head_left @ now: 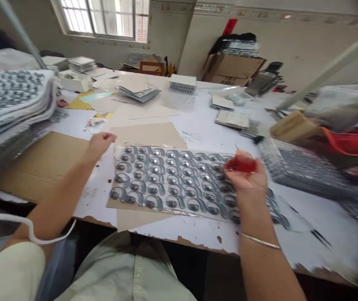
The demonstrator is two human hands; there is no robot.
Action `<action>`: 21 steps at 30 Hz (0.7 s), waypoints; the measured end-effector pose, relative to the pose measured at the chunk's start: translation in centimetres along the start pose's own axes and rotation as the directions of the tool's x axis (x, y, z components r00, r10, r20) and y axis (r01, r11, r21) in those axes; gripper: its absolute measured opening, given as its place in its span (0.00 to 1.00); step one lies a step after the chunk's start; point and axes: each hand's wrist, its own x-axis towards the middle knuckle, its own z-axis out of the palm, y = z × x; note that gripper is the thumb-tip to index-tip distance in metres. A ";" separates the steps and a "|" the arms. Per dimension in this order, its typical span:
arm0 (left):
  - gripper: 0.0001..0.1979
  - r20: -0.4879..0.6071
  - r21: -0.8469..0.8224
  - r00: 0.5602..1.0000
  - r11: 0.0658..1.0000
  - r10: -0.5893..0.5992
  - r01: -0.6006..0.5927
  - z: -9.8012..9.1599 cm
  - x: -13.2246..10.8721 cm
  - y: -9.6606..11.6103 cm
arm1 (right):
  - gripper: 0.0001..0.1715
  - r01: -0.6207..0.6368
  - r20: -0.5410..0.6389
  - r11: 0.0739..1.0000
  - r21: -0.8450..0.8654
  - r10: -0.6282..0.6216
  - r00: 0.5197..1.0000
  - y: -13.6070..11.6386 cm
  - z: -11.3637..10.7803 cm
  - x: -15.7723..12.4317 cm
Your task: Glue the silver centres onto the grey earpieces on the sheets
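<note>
A clear plastic blister sheet (169,182) lies flat on a tan card (147,136), its rows of pockets holding grey metallic curved pieces. My right hand (244,175) rests over the sheet's right side, shut on a red-handled needle tool (241,164) with a thin point sticking up. My left hand (101,144) hovers just beyond the sheet's left edge, fingers loosely curled, holding nothing. It seems not to touch the sheet. A bangle (260,241) circles my right wrist.
A tall stack of filled sheets (12,100) stands at the left on brown cardboard (41,163). A heap of sheets (304,171) and a wooden block (295,129) crowd the right. Further stacks (138,90) lie on the white table (198,133). Cardboard boxes (232,69) stand behind.
</note>
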 end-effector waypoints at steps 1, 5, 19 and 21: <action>0.08 -0.023 -0.067 0.999 0.997 0.021 -0.023 0.0 0.0 0.7 | 0.23 0.006 0.012 1.000 -0.011 -0.006 1.000 -0.4 0.1 -0.1; 0.04 0.027 -0.314 0.994 0.945 0.108 -0.094 1.3 -1.1 4.1 | 0.27 -0.003 0.101 0.997 -0.082 0.012 0.995 -1.5 1.0 -0.6; 0.26 0.299 -0.354 0.871 0.893 0.390 -0.279 7.4 -8.6 7.2 | 0.23 -0.253 0.311 0.878 -0.407 0.394 0.865 2.7 3.9 -4.0; 0.25 0.274 -0.347 0.891 0.901 0.363 -0.260 6.1 -8.4 6.4 | 0.21 -0.214 0.283 0.887 -0.409 0.347 0.894 2.0 3.3 -2.9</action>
